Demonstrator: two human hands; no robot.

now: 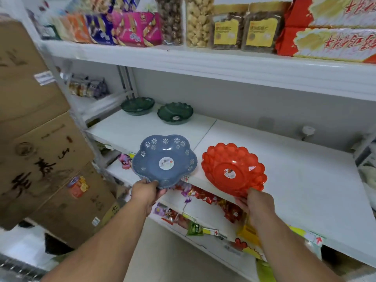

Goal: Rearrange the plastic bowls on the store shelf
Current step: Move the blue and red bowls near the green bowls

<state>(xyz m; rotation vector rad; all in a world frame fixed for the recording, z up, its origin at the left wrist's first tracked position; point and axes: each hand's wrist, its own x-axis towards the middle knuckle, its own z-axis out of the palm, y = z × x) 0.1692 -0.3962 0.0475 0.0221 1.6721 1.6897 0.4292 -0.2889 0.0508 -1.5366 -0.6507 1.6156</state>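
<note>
My left hand [147, 191] grips the near rim of a blue flower-shaped plastic bowl [164, 160] with white flower marks, held tilted over the front edge of the white middle shelf [295, 174]. My right hand [257, 201] grips the near rim of a red scalloped plastic bowl [234, 167], tilted above the same shelf's front. Two dark green scalloped bowls [138, 105] [175, 112] rest side by side at the shelf's back left, apart from both hands.
Stacked cardboard boxes [36, 139] stand close on the left. The upper shelf [223, 60] carries snack packs and jars overhead. A lower shelf [203, 210] holds candy packets. A small white fitting [307, 131] sits at the back right of the middle shelf.
</note>
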